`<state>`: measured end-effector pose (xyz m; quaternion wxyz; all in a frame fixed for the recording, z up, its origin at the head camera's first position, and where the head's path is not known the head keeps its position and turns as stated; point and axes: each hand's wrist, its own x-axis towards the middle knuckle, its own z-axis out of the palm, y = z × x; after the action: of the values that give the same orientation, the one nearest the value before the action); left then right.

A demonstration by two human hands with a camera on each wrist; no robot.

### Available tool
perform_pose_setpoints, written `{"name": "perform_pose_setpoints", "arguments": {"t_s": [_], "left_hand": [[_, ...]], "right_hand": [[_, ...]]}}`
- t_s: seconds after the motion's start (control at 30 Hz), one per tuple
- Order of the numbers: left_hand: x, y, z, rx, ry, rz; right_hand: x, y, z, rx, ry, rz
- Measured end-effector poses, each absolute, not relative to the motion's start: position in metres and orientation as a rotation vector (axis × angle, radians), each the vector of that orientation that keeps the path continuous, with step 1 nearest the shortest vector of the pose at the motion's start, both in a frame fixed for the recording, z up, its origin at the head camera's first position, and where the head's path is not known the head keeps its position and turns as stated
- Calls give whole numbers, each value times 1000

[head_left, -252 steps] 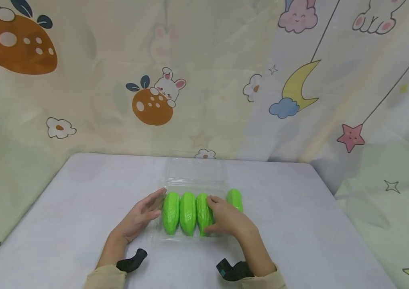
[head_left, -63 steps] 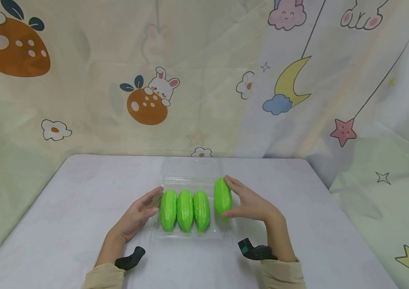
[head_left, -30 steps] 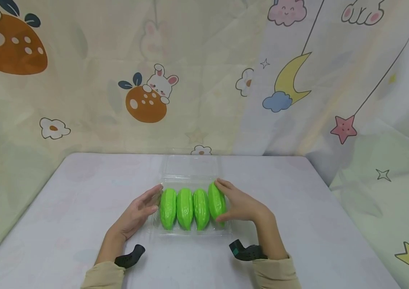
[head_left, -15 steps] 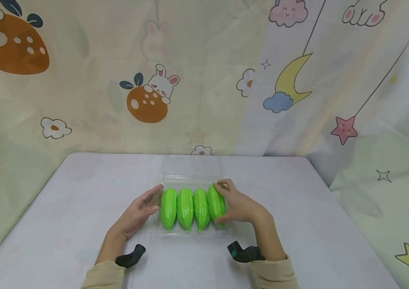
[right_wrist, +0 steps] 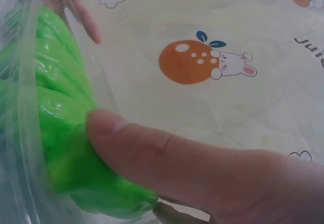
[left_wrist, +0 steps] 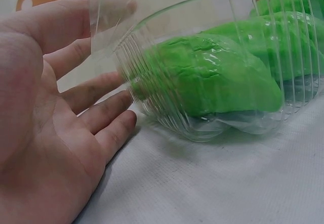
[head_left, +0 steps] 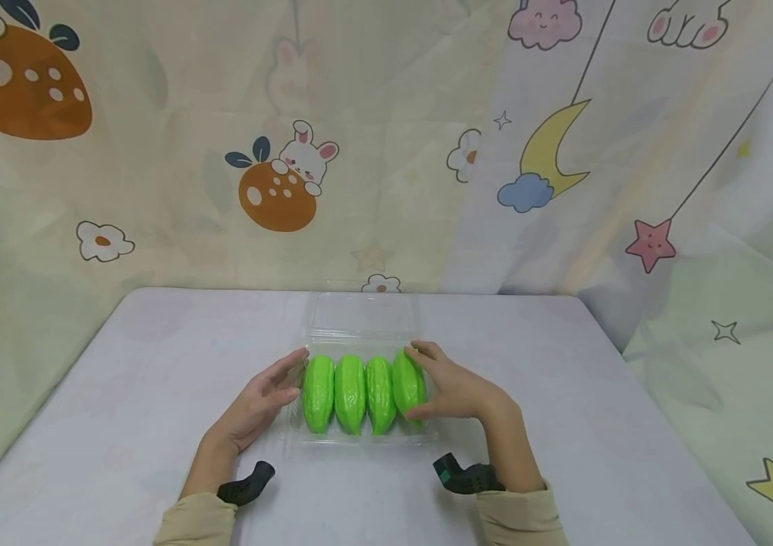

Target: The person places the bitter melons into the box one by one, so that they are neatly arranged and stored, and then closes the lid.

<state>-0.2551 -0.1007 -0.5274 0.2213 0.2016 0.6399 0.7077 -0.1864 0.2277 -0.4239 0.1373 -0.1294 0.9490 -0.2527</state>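
Observation:
Several glossy green ridged gourds [head_left: 350, 394], like toy bitter melons, lie side by side in a clear plastic clamshell box [head_left: 318, 438]. My right hand [head_left: 457, 383] holds the rightmost gourd [head_left: 408, 383], which leans slightly against the row at the box's right end. In the right wrist view the thumb [right_wrist: 126, 138] presses on this gourd; the other fingers are mostly hidden. My left hand [head_left: 259, 402] rests with extended fingers at the box's left side. The left wrist view shows its fingertips [left_wrist: 121, 100] right at the ribbed clear wall [left_wrist: 152, 82], beside the leftmost gourd [left_wrist: 217, 77].
The box's clear lid [head_left: 362, 315] lies folded back toward the table's far edge. A white cloth covers the table [head_left: 154, 379]. A printed cartoon curtain [head_left: 386, 152] hangs behind it. Each wrist wears a black camera [head_left: 246, 485].
The rightmost gourd first lay beside the box; my right hand lifted it and lowered it into the right end. In the last second it has barely moved. My left hand has stayed in place.

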Motion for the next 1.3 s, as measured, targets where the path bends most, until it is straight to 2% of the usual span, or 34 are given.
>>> {"name": "perform_pose_setpoints", "arguments": {"t_s": [0.93, 1.3], "left_hand": [[-254, -100, -524, 529, 1765, 1963], [-253, -99, -522, 526, 1764, 1962]], "right_hand": [[-187, 228, -421, -416, 2746, -724], [-185, 222, -419, -329, 2803, -673]]}}
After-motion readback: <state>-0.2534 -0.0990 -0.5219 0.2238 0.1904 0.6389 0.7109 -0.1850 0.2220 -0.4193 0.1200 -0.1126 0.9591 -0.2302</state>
